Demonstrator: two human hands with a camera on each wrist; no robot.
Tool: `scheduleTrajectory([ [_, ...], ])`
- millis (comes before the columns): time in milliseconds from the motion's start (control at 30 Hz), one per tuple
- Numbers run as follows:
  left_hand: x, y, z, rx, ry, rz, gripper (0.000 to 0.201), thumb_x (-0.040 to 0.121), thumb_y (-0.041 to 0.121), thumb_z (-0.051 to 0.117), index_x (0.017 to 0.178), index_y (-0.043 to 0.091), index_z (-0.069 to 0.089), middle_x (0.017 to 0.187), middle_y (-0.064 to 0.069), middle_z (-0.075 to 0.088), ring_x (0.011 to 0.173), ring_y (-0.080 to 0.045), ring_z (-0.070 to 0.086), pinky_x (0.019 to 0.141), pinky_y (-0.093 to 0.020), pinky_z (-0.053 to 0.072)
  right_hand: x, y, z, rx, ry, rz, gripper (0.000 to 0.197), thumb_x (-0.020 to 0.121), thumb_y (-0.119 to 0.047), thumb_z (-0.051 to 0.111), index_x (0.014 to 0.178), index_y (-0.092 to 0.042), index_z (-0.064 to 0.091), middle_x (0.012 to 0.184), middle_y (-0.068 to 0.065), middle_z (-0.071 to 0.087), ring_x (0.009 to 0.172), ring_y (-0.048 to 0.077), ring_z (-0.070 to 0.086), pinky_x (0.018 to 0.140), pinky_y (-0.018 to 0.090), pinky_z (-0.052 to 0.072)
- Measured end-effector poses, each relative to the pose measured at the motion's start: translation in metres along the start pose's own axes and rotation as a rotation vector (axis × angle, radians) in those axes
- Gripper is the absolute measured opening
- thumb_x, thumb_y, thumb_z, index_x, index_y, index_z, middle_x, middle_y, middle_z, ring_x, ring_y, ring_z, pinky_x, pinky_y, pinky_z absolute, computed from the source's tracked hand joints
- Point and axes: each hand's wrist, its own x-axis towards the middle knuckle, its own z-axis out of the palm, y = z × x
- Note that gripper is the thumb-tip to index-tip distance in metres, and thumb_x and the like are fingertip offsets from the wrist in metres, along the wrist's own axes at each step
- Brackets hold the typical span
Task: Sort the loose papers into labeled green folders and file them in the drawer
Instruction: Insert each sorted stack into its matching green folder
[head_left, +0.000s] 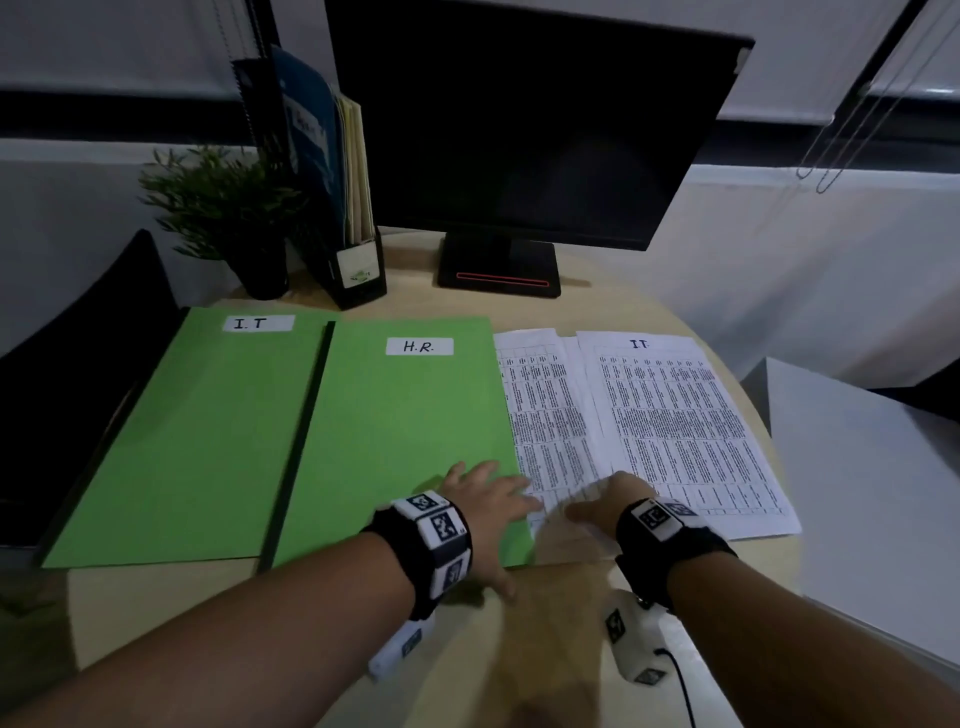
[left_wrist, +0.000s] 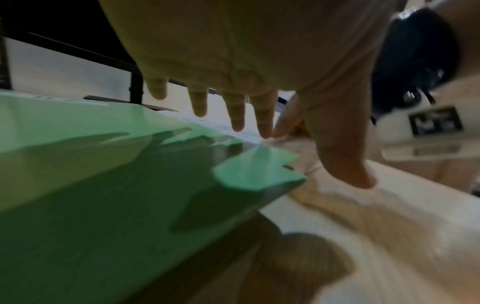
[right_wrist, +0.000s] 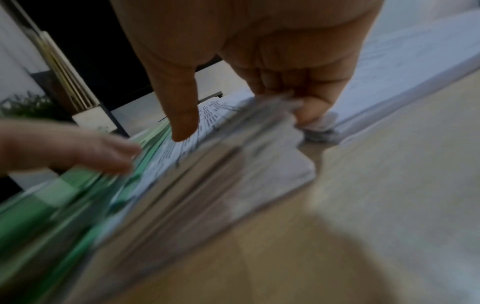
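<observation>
Sorting barely begun: right hand (head_left: 605, 501) pinches the near corner of the loose papers (head_left: 670, 426); left hand (head_left: 488, 501), fingers spread, rests on the closed H.R. folder (head_left: 410, 441) beside them; nothing filed.

Two green folders (head_left: 218, 431), two paper stacks (head_left: 675, 421), one monitor (head_left: 519, 140), one plant (head_left: 218, 202)
</observation>
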Motion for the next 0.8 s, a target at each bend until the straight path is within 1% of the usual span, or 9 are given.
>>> scheduleTrajectory([
  [100, 0.009, 0.002, 0.014, 0.118, -0.088, 0.035, 0.102, 0.064, 0.065, 0.073, 0.147, 0.039, 0.02, 0.158, 0.009, 0.01, 0.146, -0.029, 0.002, 0.111, -0.066, -0.002, 0.009, -0.002, 0.002, 0.115, -0.03, -0.021, 0.029, 0.078, -0.041, 0.069, 0.077, -0.014, 0.061, 0.075, 0.001, 0.064, 0.067, 0.015, 0.059, 0.064, 0.025, 0.051],
  [167, 0.009, -0.001, 0.015, 0.116, -0.094, 0.04, 0.099, 0.064, 0.059, 0.075, 0.145, 0.037, 0.024, 0.154, 0.01, 0.017, 0.144, -0.03, 0.006, 0.108, -0.069, 0.008, 0.01, -0.009, 0.004, 0.103, -0.011, -0.032, 0.04, 0.08, -0.046, 0.067, 0.097, -0.01, 0.061, 0.087, 0.003, 0.063, 0.072, 0.016, 0.059, 0.061, 0.023, 0.047],
  [200, 0.008, -0.002, 0.013, 0.112, -0.094, 0.042, 0.093, 0.064, 0.057, 0.076, 0.141, 0.035, 0.03, 0.149, 0.01, 0.023, 0.142, -0.031, 0.01, 0.107, -0.068, 0.016, 0.01, -0.013, 0.005, 0.044, 0.019, -0.034, 0.049, 0.08, -0.05, 0.065, 0.108, -0.01, 0.059, 0.096, 0.005, 0.062, 0.08, 0.018, 0.06, 0.067, 0.024, 0.05],
  [300, 0.003, -0.008, 0.012, 0.092, -0.045, 0.009, 0.069, 0.065, 0.058, 0.072, 0.124, 0.035, 0.044, 0.127, 0.01, 0.037, 0.128, -0.028, 0.024, 0.098, -0.056, 0.038, 0.008, -0.021, 0.015, -0.201, 0.106, -0.066, 0.059, 0.083, -0.054, 0.058, 0.123, -0.012, 0.049, 0.122, 0.011, 0.051, 0.109, 0.026, 0.051, 0.092, 0.034, 0.043],
  [433, -0.002, -0.01, 0.011, 0.095, 0.007, -0.045, 0.066, 0.07, 0.062, 0.066, 0.124, 0.031, 0.046, 0.125, 0.008, 0.041, 0.123, -0.026, 0.028, 0.099, -0.043, 0.035, 0.004, -0.021, 0.028, -0.195, 0.106, -0.126, 0.057, 0.084, -0.049, 0.06, 0.126, -0.014, 0.042, 0.128, 0.012, 0.044, 0.118, 0.03, 0.043, 0.099, 0.037, 0.036],
  [533, 0.0, -0.011, 0.011, 0.072, 0.011, -0.057, 0.065, 0.07, 0.061, 0.067, 0.124, 0.031, 0.048, 0.126, 0.008, 0.043, 0.123, -0.026, 0.029, 0.099, -0.04, 0.035, 0.0, -0.023, 0.031, -0.162, 0.083, -0.115, 0.06, 0.082, -0.047, 0.063, 0.126, -0.015, 0.038, 0.129, 0.012, 0.043, 0.12, 0.031, 0.042, 0.1, 0.038, 0.036],
  [667, 0.004, -0.014, 0.015, 0.023, -0.005, -0.085, 0.058, 0.066, 0.059, 0.068, 0.115, 0.034, 0.051, 0.12, 0.012, 0.046, 0.121, -0.027, 0.033, 0.095, -0.042, 0.044, -0.003, -0.032, 0.028, 0.033, 0.048, -0.099, 0.064, 0.078, -0.045, 0.069, 0.124, -0.013, 0.038, 0.124, 0.009, 0.049, 0.113, 0.028, 0.051, 0.092, 0.036, 0.044],
  [733, 0.006, -0.015, 0.016, 0.037, -0.01, -0.082, 0.061, 0.066, 0.058, 0.068, 0.119, 0.032, 0.05, 0.12, 0.01, 0.046, 0.119, -0.027, 0.033, 0.094, -0.042, 0.045, -0.003, -0.036, 0.025, 0.172, 0.03, -0.065, 0.065, 0.078, -0.042, 0.071, 0.124, -0.012, 0.036, 0.116, 0.008, 0.052, 0.099, 0.025, 0.055, 0.078, 0.03, 0.047],
  [800, 0.006, -0.017, 0.019, 0.033, 0.002, -0.073, 0.062, 0.066, 0.058, 0.067, 0.12, 0.032, 0.05, 0.12, 0.011, 0.045, 0.119, -0.027, 0.033, 0.094, -0.042, 0.045, 0.002, -0.038, 0.019, 0.356, 0.019, -0.008, 0.064, 0.079, -0.034, 0.072, 0.125, -0.008, 0.036, 0.097, 0.006, 0.054, 0.078, 0.019, 0.055, 0.061, 0.023, 0.043],
])
